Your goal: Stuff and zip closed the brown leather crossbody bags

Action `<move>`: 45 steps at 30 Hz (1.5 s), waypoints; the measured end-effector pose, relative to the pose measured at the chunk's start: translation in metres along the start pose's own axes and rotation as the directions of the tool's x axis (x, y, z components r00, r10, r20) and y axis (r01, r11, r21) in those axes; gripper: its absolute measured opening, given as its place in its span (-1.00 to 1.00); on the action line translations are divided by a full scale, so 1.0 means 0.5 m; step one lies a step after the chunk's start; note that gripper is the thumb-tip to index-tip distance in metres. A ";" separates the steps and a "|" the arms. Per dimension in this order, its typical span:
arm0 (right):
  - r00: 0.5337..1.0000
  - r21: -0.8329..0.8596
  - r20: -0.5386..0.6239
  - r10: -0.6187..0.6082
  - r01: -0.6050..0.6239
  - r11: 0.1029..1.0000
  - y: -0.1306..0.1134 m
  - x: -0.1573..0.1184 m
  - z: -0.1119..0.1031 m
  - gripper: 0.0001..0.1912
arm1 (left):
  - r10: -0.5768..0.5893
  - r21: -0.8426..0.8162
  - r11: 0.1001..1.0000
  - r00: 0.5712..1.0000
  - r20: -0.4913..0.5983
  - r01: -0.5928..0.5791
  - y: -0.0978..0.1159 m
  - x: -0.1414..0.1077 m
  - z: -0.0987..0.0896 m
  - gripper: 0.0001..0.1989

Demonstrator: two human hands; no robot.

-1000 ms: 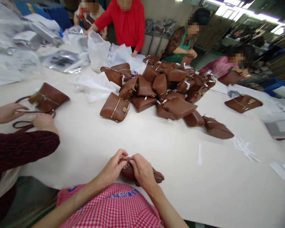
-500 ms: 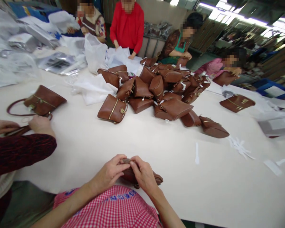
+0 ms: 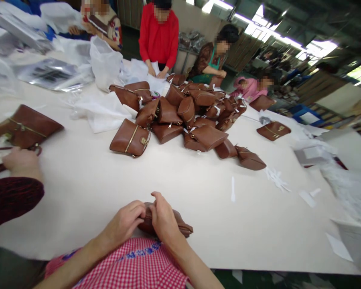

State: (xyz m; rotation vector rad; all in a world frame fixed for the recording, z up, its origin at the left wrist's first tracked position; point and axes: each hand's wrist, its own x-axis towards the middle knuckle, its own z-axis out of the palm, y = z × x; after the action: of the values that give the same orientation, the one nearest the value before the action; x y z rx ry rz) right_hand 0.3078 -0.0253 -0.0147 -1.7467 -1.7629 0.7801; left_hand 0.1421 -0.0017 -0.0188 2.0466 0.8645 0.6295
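A brown leather handbag [image 3: 179,223] lies on the table's near edge, right before the checked apron. My left hand [image 3: 128,218] has its fingers curled on the bag's left end. Over the bag's upper part rests my right hand [image 3: 162,216], gripping it with the thumb side toward my left hand and one finger raised. Both hands nearly meet there, and the exact spot they pinch is partly hidden. Farther off, a brown handbag with a gold zip and clasp [image 3: 130,138] lies at the front of a heap of similar bags [image 3: 204,136].
At the left, a co-worker's hand [image 3: 22,160] holds the strap of another brown bag [image 3: 27,126]. White paper strips [image 3: 276,179] lie on the white table [image 3: 198,180]. Clear wrapping [image 3: 57,74] covers the far left. Several people work across the table.
The view has swung right, so things appear farther left. My right hand has shifted over the bag and lifted a finger; my left hand's fingers have curled more.
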 end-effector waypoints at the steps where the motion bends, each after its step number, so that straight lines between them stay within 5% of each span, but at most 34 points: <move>1: 0.999 -0.016 -0.033 -0.026 0.026 1.000 -0.001 -0.004 0.003 -0.62 | 0.007 -0.001 1.000 1.000 -0.015 -0.007 -0.003 -0.002 0.004 -0.84; 5: 0.989 -0.109 0.032 -0.143 0.146 0.983 0.012 -0.042 -0.035 -0.76 | 0.055 -0.015 0.998 0.998 -0.036 -0.056 -0.009 -0.009 0.015 -0.87; 8: 0.997 -0.222 0.023 -0.071 0.075 0.972 0.062 -0.091 -0.106 -0.83 | 0.039 -0.021 0.999 0.998 -0.045 -0.040 -0.009 -0.012 0.016 -0.87; 13: 0.987 -0.097 0.156 -0.033 0.048 0.994 0.147 -0.156 -0.186 -0.92 | 0.038 -0.036 0.999 0.999 -0.025 -0.039 -0.003 -0.005 0.017 -0.85; 17: 0.985 -0.192 0.055 -0.166 0.174 0.966 0.135 -0.167 -0.161 -0.89 | 0.019 -0.047 0.999 0.999 -0.037 -0.021 -0.003 0.003 0.018 -0.85; 22: 0.923 -0.282 0.021 -0.383 0.373 0.884 0.098 -0.166 -0.110 -0.81 | -0.018 -0.118 0.993 0.998 -0.065 0.010 -0.005 0.003 0.023 -0.85; 29: 0.958 -0.208 -0.023 -0.285 0.275 0.939 0.082 -0.146 -0.079 -0.67 | -0.028 -0.131 0.991 0.994 -0.110 0.013 0.016 0.006 0.019 -0.87; 36: 0.900 -0.247 -0.118 -0.418 0.381 0.891 0.086 -0.137 -0.064 -0.67 | -0.143 -0.284 0.939 0.970 0.197 0.196 0.008 0.028 -0.052 -0.80; 45: 0.949 -0.164 -0.068 -0.308 0.294 0.942 0.046 -0.108 -0.052 -0.82 | -0.185 -0.143 0.963 0.948 0.259 0.227 0.015 0.033 -0.062 -0.76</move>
State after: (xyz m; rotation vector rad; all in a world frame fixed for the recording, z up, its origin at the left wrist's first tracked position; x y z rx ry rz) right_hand 0.3435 -0.0784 -0.0122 -1.5236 -2.0065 0.4379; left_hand 0.1341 0.0224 0.0065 1.8031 0.8356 0.3159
